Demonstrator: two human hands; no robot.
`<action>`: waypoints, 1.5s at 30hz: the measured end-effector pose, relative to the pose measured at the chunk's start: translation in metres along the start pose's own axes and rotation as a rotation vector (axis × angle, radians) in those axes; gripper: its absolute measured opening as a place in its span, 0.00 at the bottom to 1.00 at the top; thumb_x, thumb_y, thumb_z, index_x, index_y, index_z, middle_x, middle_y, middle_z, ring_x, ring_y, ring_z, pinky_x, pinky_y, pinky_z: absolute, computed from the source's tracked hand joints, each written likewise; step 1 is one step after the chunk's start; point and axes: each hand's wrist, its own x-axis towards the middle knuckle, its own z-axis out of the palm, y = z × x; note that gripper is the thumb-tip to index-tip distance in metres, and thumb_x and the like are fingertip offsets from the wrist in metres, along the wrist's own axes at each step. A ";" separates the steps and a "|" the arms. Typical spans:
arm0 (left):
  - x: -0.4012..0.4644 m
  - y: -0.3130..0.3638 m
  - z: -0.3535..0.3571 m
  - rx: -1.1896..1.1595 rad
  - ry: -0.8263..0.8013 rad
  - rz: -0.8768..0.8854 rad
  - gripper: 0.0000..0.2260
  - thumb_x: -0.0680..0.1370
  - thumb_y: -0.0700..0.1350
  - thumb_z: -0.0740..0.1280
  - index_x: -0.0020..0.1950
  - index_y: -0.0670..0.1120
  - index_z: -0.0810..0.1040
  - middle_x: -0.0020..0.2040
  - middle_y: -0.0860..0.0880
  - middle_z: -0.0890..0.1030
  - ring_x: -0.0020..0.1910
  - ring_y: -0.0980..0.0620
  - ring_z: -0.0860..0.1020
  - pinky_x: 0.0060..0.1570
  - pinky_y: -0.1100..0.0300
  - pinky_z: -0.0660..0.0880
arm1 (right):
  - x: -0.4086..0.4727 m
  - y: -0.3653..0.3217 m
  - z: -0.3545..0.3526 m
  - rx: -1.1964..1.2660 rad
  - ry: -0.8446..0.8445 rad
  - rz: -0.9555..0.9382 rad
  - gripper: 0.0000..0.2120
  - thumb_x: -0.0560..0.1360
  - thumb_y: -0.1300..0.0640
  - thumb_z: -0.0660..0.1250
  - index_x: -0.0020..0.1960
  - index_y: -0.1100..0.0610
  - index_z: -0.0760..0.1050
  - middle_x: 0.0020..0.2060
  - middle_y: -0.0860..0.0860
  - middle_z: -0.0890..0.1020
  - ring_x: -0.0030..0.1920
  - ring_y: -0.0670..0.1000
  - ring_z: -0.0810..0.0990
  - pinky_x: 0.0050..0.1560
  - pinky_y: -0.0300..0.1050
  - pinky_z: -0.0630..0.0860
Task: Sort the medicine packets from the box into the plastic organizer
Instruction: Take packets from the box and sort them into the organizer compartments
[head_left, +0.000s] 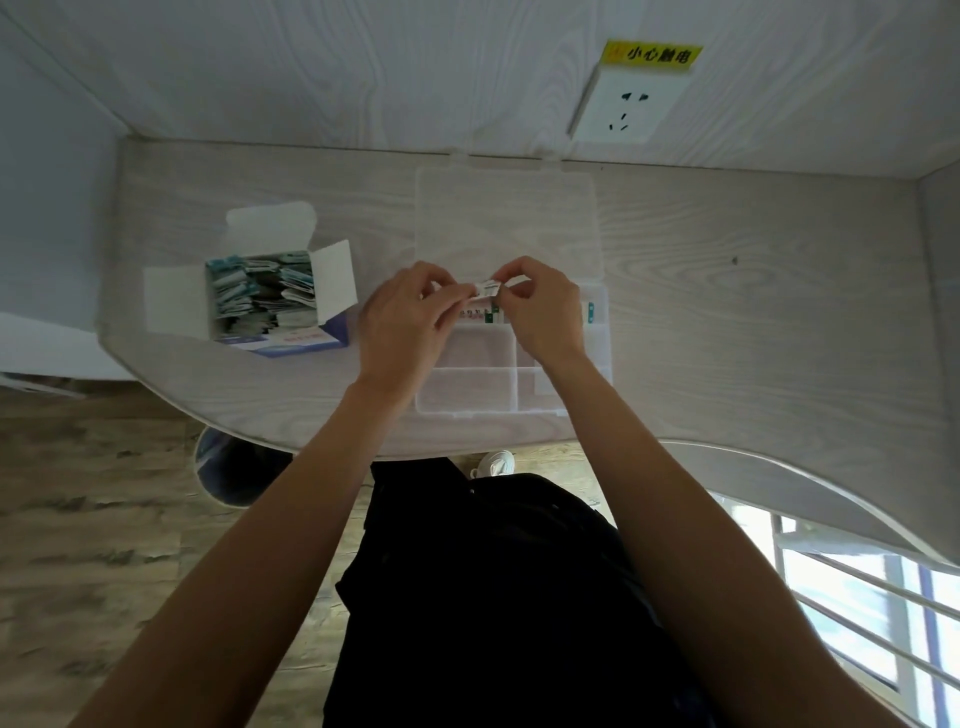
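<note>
Both hands meet at the centre of the frame over the far row of the clear plastic compartment organizer (470, 387): the left hand (402, 317) and the right hand (540, 306) each pinch an end of a small white printed medicine packet (485, 287) between thumb and fingertips, holding it level just above the compartments. The grip is narrow and shared, so the packet hangs on two light pinches; if one hand lets go before the other has it aimed, the thin sachet could flutter and land across a divider or in the wrong compartment. Just below the hands, a few green-and-white packets (491, 314) already stand in the far row, and fingers lowering there could knock them over or push them into a neighbouring cell. The organizer's transparent lid (506, 218) lies open behind, toward the top of the frame, and a bump from the wrists could shift the light tray on the pale wood-grain table (753, 312). At centre left, well apart from the hands, the open white-and-blue cardboard box (270, 296) is still heaped with loose packets; a hasty reach could spill some over its low flaps.
</note>
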 end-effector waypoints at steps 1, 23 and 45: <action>0.001 0.001 0.000 -0.012 -0.040 -0.008 0.08 0.75 0.47 0.67 0.47 0.45 0.83 0.43 0.46 0.80 0.36 0.49 0.78 0.34 0.58 0.76 | 0.001 0.000 0.000 -0.031 -0.011 -0.007 0.04 0.74 0.59 0.66 0.45 0.52 0.79 0.36 0.50 0.83 0.32 0.43 0.75 0.33 0.37 0.68; 0.003 -0.010 -0.010 0.087 -0.294 -0.266 0.11 0.77 0.49 0.65 0.56 0.48 0.80 0.54 0.43 0.72 0.55 0.46 0.69 0.47 0.57 0.70 | 0.006 0.001 0.000 -0.776 -0.084 -0.407 0.10 0.79 0.54 0.58 0.54 0.53 0.77 0.46 0.50 0.81 0.45 0.55 0.79 0.42 0.46 0.72; 0.011 -0.012 -0.012 0.208 -0.379 -0.270 0.14 0.78 0.53 0.62 0.56 0.45 0.80 0.53 0.44 0.71 0.55 0.45 0.68 0.47 0.56 0.64 | 0.009 -0.008 0.003 -0.871 -0.193 -0.393 0.11 0.79 0.57 0.57 0.56 0.58 0.76 0.46 0.56 0.81 0.45 0.57 0.78 0.44 0.48 0.73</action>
